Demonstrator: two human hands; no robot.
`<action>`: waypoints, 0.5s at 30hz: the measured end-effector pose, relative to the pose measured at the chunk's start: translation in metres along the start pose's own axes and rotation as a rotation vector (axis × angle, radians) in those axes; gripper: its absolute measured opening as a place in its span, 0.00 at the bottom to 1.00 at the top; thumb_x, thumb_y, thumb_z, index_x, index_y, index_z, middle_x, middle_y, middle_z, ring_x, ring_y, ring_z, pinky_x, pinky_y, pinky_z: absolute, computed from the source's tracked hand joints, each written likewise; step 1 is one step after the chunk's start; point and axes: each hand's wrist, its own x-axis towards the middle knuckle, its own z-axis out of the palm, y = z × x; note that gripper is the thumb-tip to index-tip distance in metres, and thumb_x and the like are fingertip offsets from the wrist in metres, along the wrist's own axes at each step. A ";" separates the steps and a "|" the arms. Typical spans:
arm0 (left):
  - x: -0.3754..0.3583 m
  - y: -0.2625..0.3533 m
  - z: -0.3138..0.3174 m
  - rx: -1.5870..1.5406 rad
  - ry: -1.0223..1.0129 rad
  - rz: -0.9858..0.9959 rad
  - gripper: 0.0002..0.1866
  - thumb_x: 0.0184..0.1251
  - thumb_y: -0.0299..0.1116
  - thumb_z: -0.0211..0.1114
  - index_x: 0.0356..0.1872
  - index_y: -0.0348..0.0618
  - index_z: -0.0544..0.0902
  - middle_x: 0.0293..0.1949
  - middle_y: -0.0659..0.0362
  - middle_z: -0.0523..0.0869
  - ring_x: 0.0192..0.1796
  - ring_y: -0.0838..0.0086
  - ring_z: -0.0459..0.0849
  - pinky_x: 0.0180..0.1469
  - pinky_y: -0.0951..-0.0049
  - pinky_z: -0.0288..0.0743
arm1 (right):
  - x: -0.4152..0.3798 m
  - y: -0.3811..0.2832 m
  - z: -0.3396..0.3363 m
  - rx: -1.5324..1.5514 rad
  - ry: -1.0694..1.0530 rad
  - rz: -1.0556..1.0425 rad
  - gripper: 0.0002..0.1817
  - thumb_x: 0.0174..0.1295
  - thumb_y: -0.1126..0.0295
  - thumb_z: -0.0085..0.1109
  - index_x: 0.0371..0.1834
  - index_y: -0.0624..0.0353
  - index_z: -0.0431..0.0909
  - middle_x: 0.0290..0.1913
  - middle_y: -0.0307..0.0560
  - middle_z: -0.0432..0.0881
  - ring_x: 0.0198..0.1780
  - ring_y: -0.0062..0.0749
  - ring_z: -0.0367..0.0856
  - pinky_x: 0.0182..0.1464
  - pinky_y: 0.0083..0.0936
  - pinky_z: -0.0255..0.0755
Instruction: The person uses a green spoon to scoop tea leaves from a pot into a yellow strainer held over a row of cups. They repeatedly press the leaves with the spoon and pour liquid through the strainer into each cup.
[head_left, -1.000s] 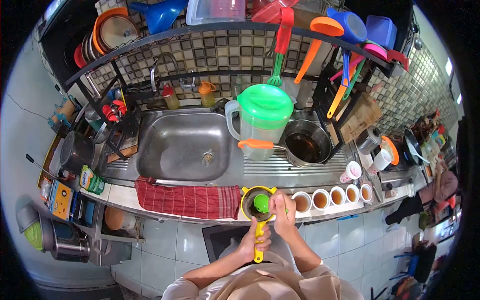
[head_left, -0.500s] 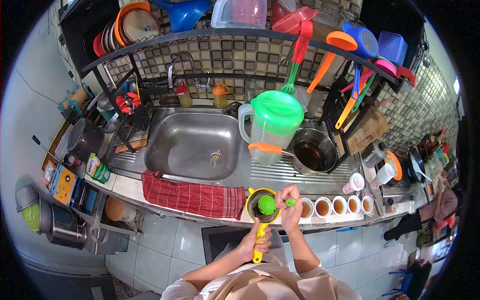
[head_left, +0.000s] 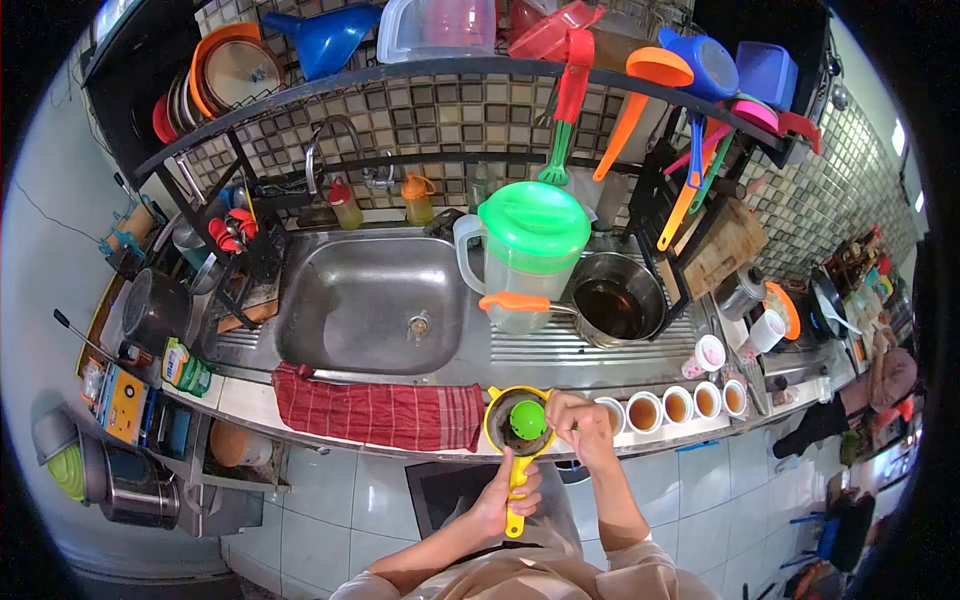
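My left hand (head_left: pixel 508 494) is wrapped round the handle of a yellow strainer (head_left: pixel 515 522), held level at the counter's front edge. Dark residue lines the strainer's mesh. Closed on the handle of a green ladle (head_left: pixel 527 419), my right hand (head_left: pixel 583 425) keeps the ladle's round bowl inside the strainer's rim. Just right of that hand, several white cups of brown liquid (head_left: pixel 644 411) stand in a row along the edge. A red checked cloth (head_left: pixel 375 406) lies to the left of the strainer.
Behind my hands are a steel sink (head_left: pixel 372 300), a green-lidded pitcher (head_left: pixel 533 240) and an orange-handled saucepan (head_left: pixel 617 300) with dark liquid. Stacked pink-patterned cups (head_left: pixel 708 353) stand at the right. A dish rack (head_left: pixel 420 72) hangs above with utensils. Another person (head_left: pixel 888 385) is at far right.
The camera view has shifted slightly, moving the counter leftward in the picture. The ladle stays over the strainer, its bowl a little lower in the picture, and both hands keep their hold.
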 end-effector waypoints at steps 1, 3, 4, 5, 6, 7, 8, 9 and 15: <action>0.000 0.000 -0.001 0.000 -0.017 -0.002 0.25 0.59 0.63 0.38 0.26 0.49 0.62 0.13 0.70 0.57 0.12 0.86 0.52 0.14 0.86 0.46 | 0.001 -0.002 0.000 0.012 -0.006 -0.035 0.31 0.57 0.45 0.44 0.10 0.63 0.67 0.17 0.40 0.65 0.24 0.27 0.61 0.28 0.23 0.55; 0.000 0.001 -0.001 0.000 -0.003 -0.008 0.25 0.59 0.63 0.37 0.26 0.49 0.62 0.14 0.70 0.57 0.12 0.86 0.52 0.15 0.86 0.46 | 0.002 -0.003 -0.002 0.013 -0.036 -0.048 0.31 0.56 0.44 0.45 0.11 0.63 0.70 0.18 0.41 0.67 0.24 0.27 0.63 0.27 0.22 0.56; -0.001 0.001 -0.001 0.003 0.009 -0.011 0.25 0.59 0.63 0.37 0.26 0.49 0.62 0.14 0.70 0.57 0.12 0.86 0.52 0.15 0.86 0.46 | 0.002 -0.003 -0.003 0.015 -0.068 -0.065 0.30 0.54 0.44 0.47 0.13 0.64 0.73 0.18 0.41 0.68 0.24 0.27 0.65 0.26 0.22 0.57; 0.000 0.001 0.000 -0.004 0.012 -0.010 0.25 0.59 0.63 0.37 0.26 0.49 0.62 0.14 0.70 0.57 0.12 0.86 0.52 0.15 0.86 0.46 | 0.003 -0.005 -0.002 0.017 -0.070 -0.058 0.30 0.54 0.44 0.47 0.13 0.64 0.73 0.18 0.41 0.68 0.24 0.27 0.65 0.26 0.22 0.57; 0.000 0.001 0.000 0.003 0.023 -0.008 0.25 0.59 0.63 0.37 0.26 0.49 0.62 0.14 0.70 0.57 0.12 0.86 0.52 0.15 0.86 0.46 | 0.003 -0.007 -0.001 0.066 -0.096 -0.021 0.30 0.54 0.44 0.48 0.14 0.64 0.74 0.17 0.42 0.70 0.23 0.26 0.67 0.24 0.21 0.58; -0.001 0.000 0.001 0.010 0.035 -0.008 0.25 0.59 0.63 0.36 0.26 0.50 0.62 0.14 0.70 0.57 0.12 0.86 0.52 0.15 0.86 0.46 | 0.003 -0.009 0.001 0.115 -0.120 0.016 0.29 0.53 0.45 0.50 0.15 0.65 0.76 0.17 0.42 0.71 0.21 0.25 0.68 0.22 0.20 0.58; -0.001 0.000 0.002 0.005 0.040 -0.010 0.25 0.59 0.63 0.36 0.26 0.50 0.62 0.14 0.70 0.57 0.12 0.86 0.52 0.15 0.86 0.46 | 0.003 -0.010 0.003 0.119 -0.117 0.022 0.29 0.53 0.45 0.50 0.15 0.65 0.76 0.17 0.42 0.71 0.21 0.25 0.68 0.22 0.20 0.58; -0.002 0.000 0.002 0.031 0.047 0.006 0.25 0.59 0.63 0.36 0.27 0.50 0.62 0.14 0.70 0.57 0.12 0.86 0.52 0.15 0.86 0.46 | 0.004 -0.011 0.006 0.110 -0.150 0.052 0.29 0.53 0.45 0.50 0.15 0.65 0.76 0.16 0.41 0.71 0.19 0.25 0.68 0.20 0.19 0.58; 0.001 0.002 0.002 0.033 0.059 0.003 0.25 0.59 0.63 0.35 0.27 0.50 0.63 0.14 0.70 0.57 0.12 0.86 0.52 0.15 0.86 0.46 | -0.001 0.006 0.013 0.020 -0.082 0.027 0.33 0.58 0.44 0.43 0.06 0.61 0.59 0.08 0.39 0.61 0.11 0.24 0.57 0.15 0.22 0.47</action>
